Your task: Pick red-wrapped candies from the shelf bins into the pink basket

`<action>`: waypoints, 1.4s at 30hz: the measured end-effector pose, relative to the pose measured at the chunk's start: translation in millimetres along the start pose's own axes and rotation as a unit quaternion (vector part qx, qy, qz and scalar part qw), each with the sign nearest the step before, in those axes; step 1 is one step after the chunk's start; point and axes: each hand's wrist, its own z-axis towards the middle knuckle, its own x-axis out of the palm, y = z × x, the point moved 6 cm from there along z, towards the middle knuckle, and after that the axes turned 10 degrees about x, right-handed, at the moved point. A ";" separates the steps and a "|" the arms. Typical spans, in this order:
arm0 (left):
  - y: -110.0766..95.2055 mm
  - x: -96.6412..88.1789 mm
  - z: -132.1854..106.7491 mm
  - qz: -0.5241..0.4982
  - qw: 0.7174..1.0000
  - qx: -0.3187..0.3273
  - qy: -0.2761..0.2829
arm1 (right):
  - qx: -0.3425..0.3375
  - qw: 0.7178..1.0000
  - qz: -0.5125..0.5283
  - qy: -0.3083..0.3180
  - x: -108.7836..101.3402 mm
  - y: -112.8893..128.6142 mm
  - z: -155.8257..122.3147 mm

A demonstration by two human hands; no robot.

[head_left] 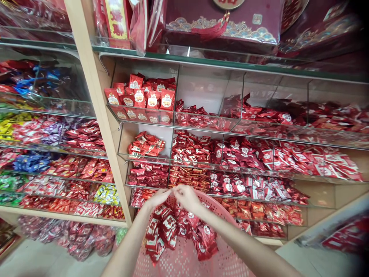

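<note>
My left hand [158,197] and my right hand [187,197] meet fingertip to fingertip above a pink perforated basket [184,257]. Both hands have their fingers pinched together; what they hold between them is too small to make out. Under the hands, red wrapped sweet packets [173,231] lie heaped in the basket. The hands hover just in front of the lower clear bins of red sweets [150,175].
Clear acrylic bins on wooden shelves [95,96] hold red packets in several rows [259,154]; the left bay holds mixed blue, yellow and green sweets [31,161]. Dark red gift boxes [225,19] stand on the top shelf. Bagged sweets [77,234] lie on the floor at the lower left.
</note>
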 end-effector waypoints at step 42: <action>5.3 -6.3 -0.3 0.110 0.994 -0.016 -0.014 | -0.132 0.856 -0.460 -0.197 -181.4 65.5 45.0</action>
